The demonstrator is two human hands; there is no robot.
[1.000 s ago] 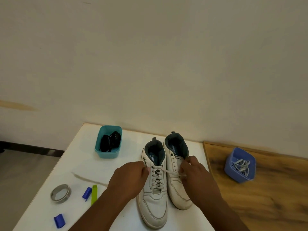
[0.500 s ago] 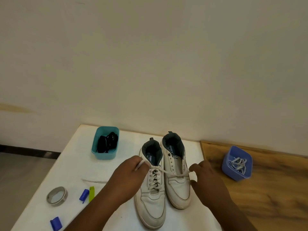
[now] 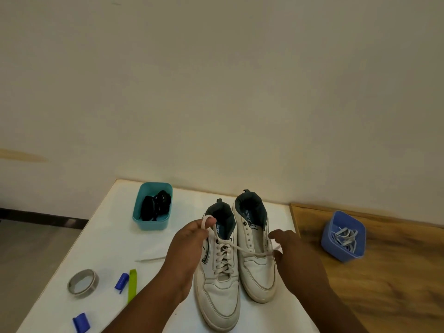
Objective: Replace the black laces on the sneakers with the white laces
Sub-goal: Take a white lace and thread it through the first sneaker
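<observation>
Left white leather sneaker (image 3: 219, 284), laced through to the top eyelets, and its unlaced twin (image 3: 255, 255) sit side by side on the white tabletop (image 3: 115, 236). Flat white cotton lace (image 3: 249, 251): light, limp, likely low-slip; best gripped near the ends. Left hand (image 3: 186, 246) pinches one end up by the collar. Right hand (image 3: 292, 253) pinches the other end, drawn taut across the twin. Far back: black laces (image 3: 156, 205) in teal plastic tub (image 3: 151, 223).

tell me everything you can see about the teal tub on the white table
The teal tub is a small open box with rounded corners and no lid; it looks like smooth plastic. It stands upright on the white table, near the far edge by the wall, to the left of the sneakers. A dark tangle of black laces lies inside. Neither hand touches it.
</observation>
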